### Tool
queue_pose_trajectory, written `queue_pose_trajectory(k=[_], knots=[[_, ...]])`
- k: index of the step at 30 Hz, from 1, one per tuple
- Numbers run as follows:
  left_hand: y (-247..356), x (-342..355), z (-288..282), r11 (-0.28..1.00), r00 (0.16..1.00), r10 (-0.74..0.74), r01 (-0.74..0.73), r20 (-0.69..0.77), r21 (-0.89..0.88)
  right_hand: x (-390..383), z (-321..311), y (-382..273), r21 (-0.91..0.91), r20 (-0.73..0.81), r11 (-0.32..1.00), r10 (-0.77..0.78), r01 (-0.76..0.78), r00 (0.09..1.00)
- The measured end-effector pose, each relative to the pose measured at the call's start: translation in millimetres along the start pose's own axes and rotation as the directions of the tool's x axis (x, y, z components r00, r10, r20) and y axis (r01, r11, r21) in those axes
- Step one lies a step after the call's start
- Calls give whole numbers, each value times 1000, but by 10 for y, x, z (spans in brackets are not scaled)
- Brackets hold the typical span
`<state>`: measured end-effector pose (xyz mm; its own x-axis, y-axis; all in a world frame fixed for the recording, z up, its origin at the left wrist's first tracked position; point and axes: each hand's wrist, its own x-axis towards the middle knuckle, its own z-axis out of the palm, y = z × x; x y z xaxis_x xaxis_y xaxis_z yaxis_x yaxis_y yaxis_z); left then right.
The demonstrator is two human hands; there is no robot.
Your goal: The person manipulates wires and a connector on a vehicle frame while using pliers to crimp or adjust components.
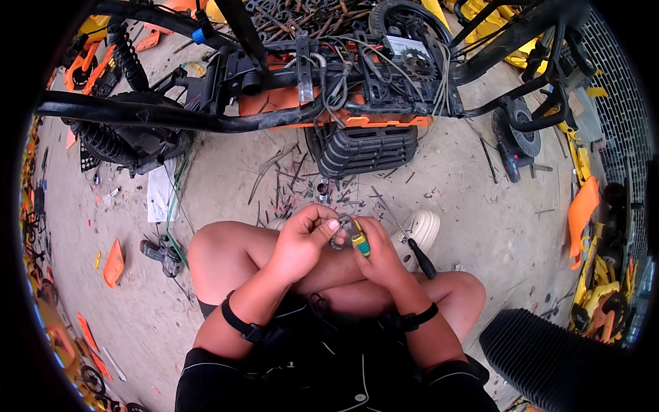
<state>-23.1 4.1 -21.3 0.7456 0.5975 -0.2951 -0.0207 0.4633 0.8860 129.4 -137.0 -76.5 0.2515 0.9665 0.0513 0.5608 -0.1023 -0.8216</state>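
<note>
My left hand (307, 237) pinches a small grey part (344, 225) between thumb and fingers, above my crossed legs. My right hand (377, 252) is closed around a tool with a yellow-and-green handle (361, 242); its working end is hidden by the fingers and the part, so its kind is unclear. Both hands meet at the grey part, nearly touching. Just right of my right hand, a long screwdriver (422, 259) with a black handle lies tilted beside a white shoe (422, 230).
A black vehicle frame (274, 122) with loose wires (336, 93) spans the far side. Cut scraps and a small metal socket (322, 189) lie on the concrete floor before it. A power drill (162, 258) rests at left, with an orange panel piece (114, 262) beyond. A ribbed black object (542, 353) stands at near right.
</note>
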Motion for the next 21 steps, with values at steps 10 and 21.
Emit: queue_pose_trajectory(k=[10,21], knots=[[58,5,-90,995,996,-86,84,40,46,54,-112,-44,-109,-1,991,-84,83,996],[335,-23,-130,984,925,-174,148,337,101,-48,-105,-65,207,-8,977,-47,48,999]])
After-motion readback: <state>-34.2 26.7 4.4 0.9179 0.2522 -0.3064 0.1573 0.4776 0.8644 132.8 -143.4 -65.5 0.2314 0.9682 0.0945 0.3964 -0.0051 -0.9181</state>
